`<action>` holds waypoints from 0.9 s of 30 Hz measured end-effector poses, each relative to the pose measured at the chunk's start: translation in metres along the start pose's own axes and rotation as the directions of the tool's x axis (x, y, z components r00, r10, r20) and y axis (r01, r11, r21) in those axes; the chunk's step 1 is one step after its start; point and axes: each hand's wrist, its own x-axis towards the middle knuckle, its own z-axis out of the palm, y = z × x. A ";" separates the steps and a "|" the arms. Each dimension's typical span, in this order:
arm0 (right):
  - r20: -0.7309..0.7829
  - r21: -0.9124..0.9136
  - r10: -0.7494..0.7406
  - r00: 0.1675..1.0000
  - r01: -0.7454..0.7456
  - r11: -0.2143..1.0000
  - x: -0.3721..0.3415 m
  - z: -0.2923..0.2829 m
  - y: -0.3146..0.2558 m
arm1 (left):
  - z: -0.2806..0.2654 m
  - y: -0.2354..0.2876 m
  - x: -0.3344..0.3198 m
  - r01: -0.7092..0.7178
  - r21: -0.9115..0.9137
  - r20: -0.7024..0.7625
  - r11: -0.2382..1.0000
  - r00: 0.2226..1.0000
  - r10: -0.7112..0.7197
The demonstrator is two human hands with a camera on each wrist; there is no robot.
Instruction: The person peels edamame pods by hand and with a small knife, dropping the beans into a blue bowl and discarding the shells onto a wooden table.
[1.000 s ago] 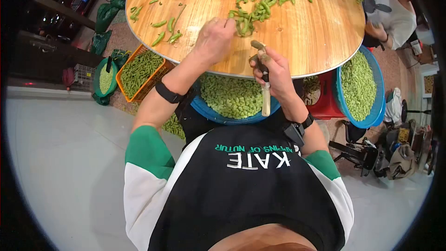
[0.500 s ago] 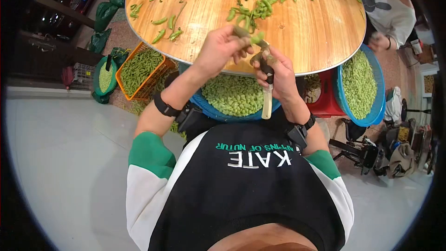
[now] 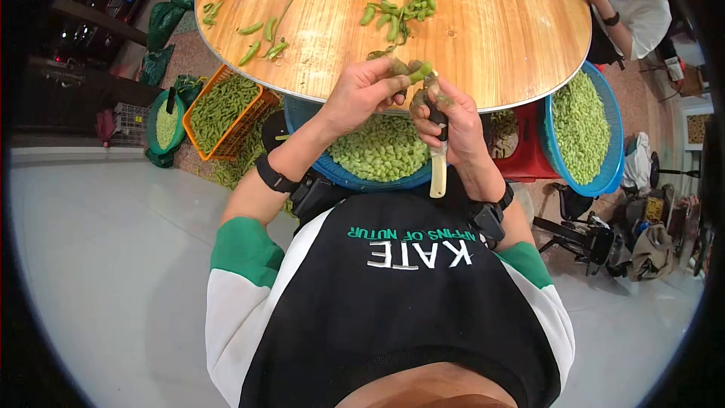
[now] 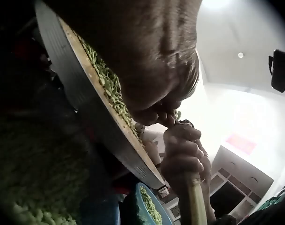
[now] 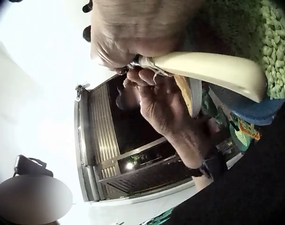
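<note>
My left hand point(image 3: 361, 94) pinches a green soybean pod point(image 3: 420, 72) between thumb and fingers, just over the near edge of the round wooden table point(image 3: 325, 38). Close beside it, my right hand point(image 3: 458, 122) has its fingers curled round a tool with a cream handle point(image 3: 438, 172), which points down toward my lap. The tool's other end is hidden in the fist. In the right wrist view the cream handle point(image 5: 212, 70) juts from under the hand, with my left hand point(image 5: 166, 108) right behind. Below both hands is a blue basin point(image 3: 340, 174) of shelled beans point(image 3: 381, 149).
Pods point(image 3: 419, 1) lie heaped on the far table, with several strays point(image 3: 253, 49) at left. An orange crate point(image 3: 219, 153) of pods and a green basin point(image 3: 157, 147) stand at left. Another blue basin point(image 3: 613, 174) is at right, near a second person point(image 3: 638, 15).
My left hand came back from the pods on the table, bringing a pod to my right hand. The right hand still grips the tool. The other person's arm has moved back to the table.
</note>
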 end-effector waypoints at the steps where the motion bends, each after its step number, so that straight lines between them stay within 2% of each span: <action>1: -0.001 0.000 0.001 1.000 -0.001 1.000 -0.001 0.002 0.001 | 0.001 -0.001 -0.001 0.001 -0.001 -0.001 1.000 1.000 -0.001; 4: -0.060 -0.074 -0.051 0.997 0.046 0.996 -0.001 0.003 0.003 | 0.004 -0.004 -0.001 -0.057 -0.059 -0.039 0.997 0.998 0.055; 6: 0.001 0.107 0.009 1.000 -0.009 0.994 0.001 -0.001 0.002 | 0.000 -0.010 0.003 0.054 -0.240 0.020 0.969 0.999 -0.050; 7: 0.003 0.106 0.009 1.000 -0.010 0.994 0.001 -0.002 0.001 | -0.002 -0.011 0.005 0.052 -0.240 0.019 0.969 0.999 -0.049; 9: 0.139 0.261 0.028 0.990 -0.064 0.963 0.000 -0.004 0.000 | -0.003 -0.012 0.006 0.197 -0.525 0.186 0.828 0.976 -0.115; 10: 0.141 0.259 0.030 0.989 -0.066 0.964 0.001 -0.006 0.001 | -0.003 -0.014 0.005 0.194 -0.526 0.183 0.828 0.977 -0.113; 12: 0.234 0.359 0.053 0.971 -0.136 0.923 0.002 -0.010 0.003 | -0.003 -0.020 0.006 0.252 -0.650 0.288 0.717 0.955 -0.075; 16: 0.121 0.361 0.065 0.991 -0.105 0.926 0.002 -0.010 0.002 | -0.002 -0.027 0.010 0.275 -0.682 0.275 0.677 0.955 -0.111; 17: 0.070 0.363 0.098 0.993 -0.117 0.925 0.002 -0.014 0.003 | 0.000 -0.028 0.011 -0.053 -0.227 0.096 0.972 0.992 0.076; 18: 0.018 0.365 0.130 0.991 -0.128 0.922 0.002 -0.016 0.004 | 0.001 -0.029 0.011 -0.323 0.338 0.045 0.884 0.944 0.328; 19: 0.016 0.367 0.131 0.991 -0.128 0.922 0.001 -0.017 0.005 | 0.000 -0.028 0.010 -0.322 0.337 0.046 0.885 0.944 0.326; 20: 0.025 0.377 0.140 0.990 -0.139 0.916 0.001 -0.017 0.006 | 0.001 -0.016 0.006 -0.442 0.611 0.122 0.657 0.872 0.474; 21: 0.035 0.388 0.149 0.988 -0.151 0.909 0.000 -0.017 0.007 | 0.004 -0.006 0.002 -0.495 0.801 0.243 0.336 0.782 0.573; 23: 0.037 0.394 0.151 0.988 -0.153 0.906 0.000 -0.013 0.007 | 0.007 0.000 -0.002 -0.480 0.828 0.247 0.289 0.775 0.581; 25: 0.037 0.399 0.148 0.988 -0.150 0.904 -0.002 -0.007 0.005 | 0.008 0.001 -0.005 -0.448 0.784 0.163 0.429 0.816 0.555; 26: 0.020 0.346 0.124 0.992 -0.123 0.930 -0.003 -0.003 0.005 | 0.011 0.002 -0.007 -0.448 0.784 0.163 0.430 0.816 0.554; 27: 0.006 0.289 0.100 0.995 -0.097 0.952 -0.003 0.000 0.005 | 0.015 0.003 -0.009 -0.318 0.569 -0.010 0.758 0.919 0.393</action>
